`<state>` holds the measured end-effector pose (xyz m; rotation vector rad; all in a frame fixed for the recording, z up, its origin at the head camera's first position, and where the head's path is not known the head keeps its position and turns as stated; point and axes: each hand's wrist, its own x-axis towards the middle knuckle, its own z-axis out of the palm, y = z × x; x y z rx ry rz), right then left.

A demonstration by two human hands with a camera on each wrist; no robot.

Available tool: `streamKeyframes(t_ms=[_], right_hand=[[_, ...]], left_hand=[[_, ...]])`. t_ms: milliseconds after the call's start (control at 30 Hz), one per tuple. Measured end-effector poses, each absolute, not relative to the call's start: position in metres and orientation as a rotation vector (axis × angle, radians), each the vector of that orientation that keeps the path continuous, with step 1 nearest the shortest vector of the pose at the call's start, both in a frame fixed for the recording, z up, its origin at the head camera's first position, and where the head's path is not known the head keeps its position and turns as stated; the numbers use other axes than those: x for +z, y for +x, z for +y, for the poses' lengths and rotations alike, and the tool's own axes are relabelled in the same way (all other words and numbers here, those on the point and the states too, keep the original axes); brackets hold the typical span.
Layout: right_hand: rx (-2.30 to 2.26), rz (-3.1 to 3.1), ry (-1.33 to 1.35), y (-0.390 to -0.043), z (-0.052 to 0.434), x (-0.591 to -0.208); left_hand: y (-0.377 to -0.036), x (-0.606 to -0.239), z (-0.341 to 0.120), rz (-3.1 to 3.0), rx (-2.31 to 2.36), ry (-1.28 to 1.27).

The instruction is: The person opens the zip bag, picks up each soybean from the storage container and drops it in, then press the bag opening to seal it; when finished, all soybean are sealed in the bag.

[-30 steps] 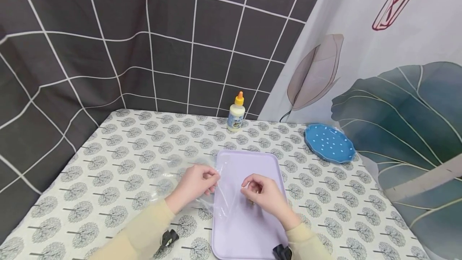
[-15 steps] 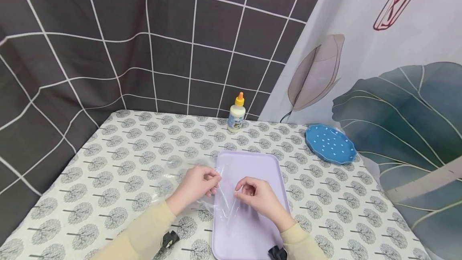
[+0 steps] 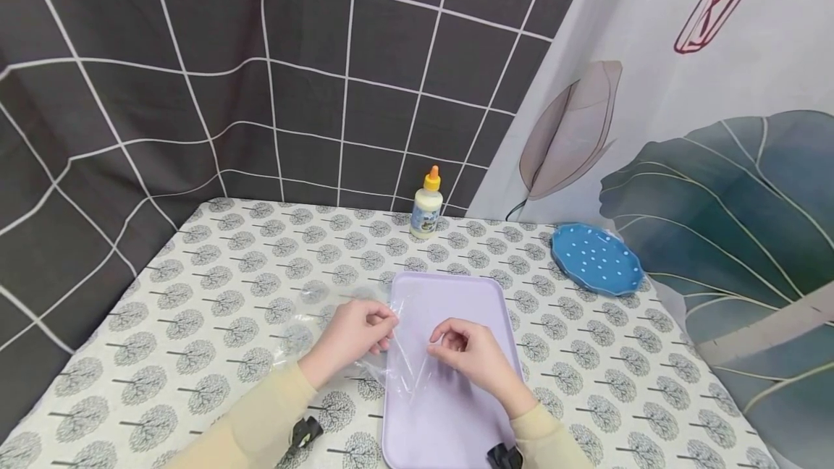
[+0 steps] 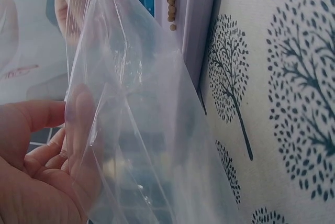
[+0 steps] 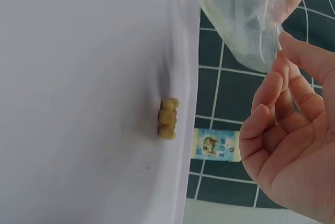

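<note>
Both hands pinch the clear zip bag (image 3: 365, 331): left hand (image 3: 352, 335), right hand (image 3: 472, 353) (limp, slippery film; best gripped at rim).

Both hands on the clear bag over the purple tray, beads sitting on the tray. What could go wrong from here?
1. The clear bag is thin and limp; the left hand and right hand pinch only its edge, so it may slip or fold shut.
2. The small tan beads lie loose on the purple tray; the dragging film could sweep them away.
</note>
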<state>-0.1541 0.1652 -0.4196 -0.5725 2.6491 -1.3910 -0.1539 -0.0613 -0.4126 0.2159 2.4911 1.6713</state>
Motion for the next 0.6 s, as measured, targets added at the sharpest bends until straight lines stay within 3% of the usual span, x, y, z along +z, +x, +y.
streamKeyframes(t_ms=[600], right_hand=[[-1.309,2.633,-0.460,-0.161,0.195,-0.429]], left_hand=[[-0.153,-0.412,-0.064,2.491,1.680,0.193]])
